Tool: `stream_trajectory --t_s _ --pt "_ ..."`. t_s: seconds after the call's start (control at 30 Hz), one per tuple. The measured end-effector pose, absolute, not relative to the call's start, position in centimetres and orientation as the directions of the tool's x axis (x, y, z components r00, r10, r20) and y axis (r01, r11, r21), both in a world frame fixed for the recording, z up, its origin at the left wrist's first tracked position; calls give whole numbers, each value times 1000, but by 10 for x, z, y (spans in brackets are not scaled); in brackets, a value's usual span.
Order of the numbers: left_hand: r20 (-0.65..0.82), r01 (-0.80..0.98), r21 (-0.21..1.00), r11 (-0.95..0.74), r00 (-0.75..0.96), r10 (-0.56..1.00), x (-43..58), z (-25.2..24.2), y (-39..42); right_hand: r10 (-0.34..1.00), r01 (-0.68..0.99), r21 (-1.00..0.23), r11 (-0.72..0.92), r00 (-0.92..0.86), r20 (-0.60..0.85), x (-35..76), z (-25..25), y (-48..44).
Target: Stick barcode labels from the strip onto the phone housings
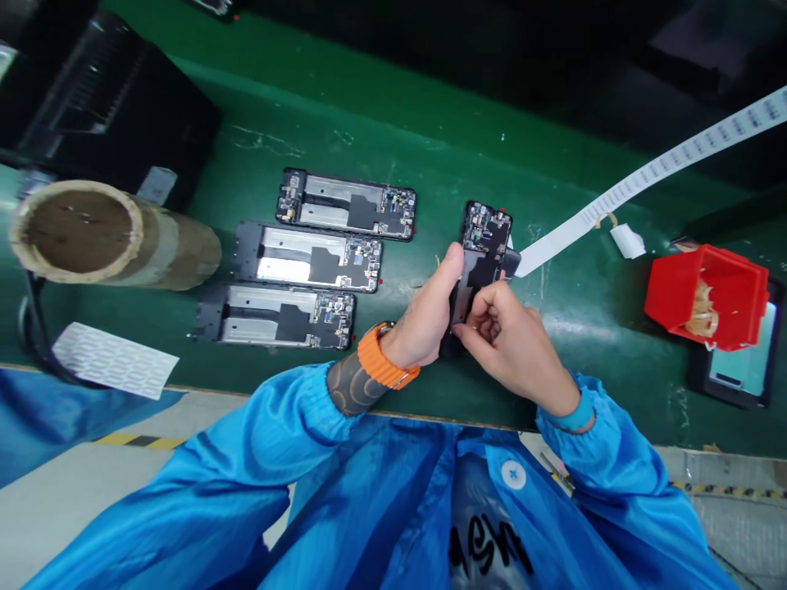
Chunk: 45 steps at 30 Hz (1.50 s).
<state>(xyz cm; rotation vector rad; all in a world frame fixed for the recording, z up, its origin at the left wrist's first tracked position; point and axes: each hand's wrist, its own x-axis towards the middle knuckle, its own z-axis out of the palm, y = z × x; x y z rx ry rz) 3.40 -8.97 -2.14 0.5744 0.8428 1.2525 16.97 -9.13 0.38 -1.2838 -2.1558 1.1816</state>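
My left hand (430,315) grips an open phone frame (483,246) by its left edge, holding it above the green bench with the circuit-board end pointing away from me. My right hand (507,340) is closed in a pinch, its fingertips pressed against the lower middle of the same phone frame. What the pinch holds, if anything, is too small to see. An orange watch strap (379,360) is on my left wrist. Both sleeves are blue.
Three more open phone frames (307,258) lie side by side on the green bench (430,147) to the left. A cardboard tube (111,238) and a sticker sheet (114,360) lie far left. A white label strip (652,172) runs right, near a red bin (707,295).
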Motion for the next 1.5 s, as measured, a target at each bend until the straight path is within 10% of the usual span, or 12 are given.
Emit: stream_trajectory --t_s 0.3,0.53,0.87,1.5 --pt "-292 -527 817 235 -27 956 31 -2 -88 941 699 -679 225 -337 -36 178 6 -86" --pt "-316 -571 770 287 50 948 19 3 -87 961 523 -831 189 -274 46 193 4 -79" --pt "-350 -575 769 280 -11 937 25 6 -87 753 437 -623 649 -489 441 184 -2 -85" --pt "-286 -619 759 202 -38 957 28 -6 -89 770 464 -640 613 -533 351 178 -8 -89"
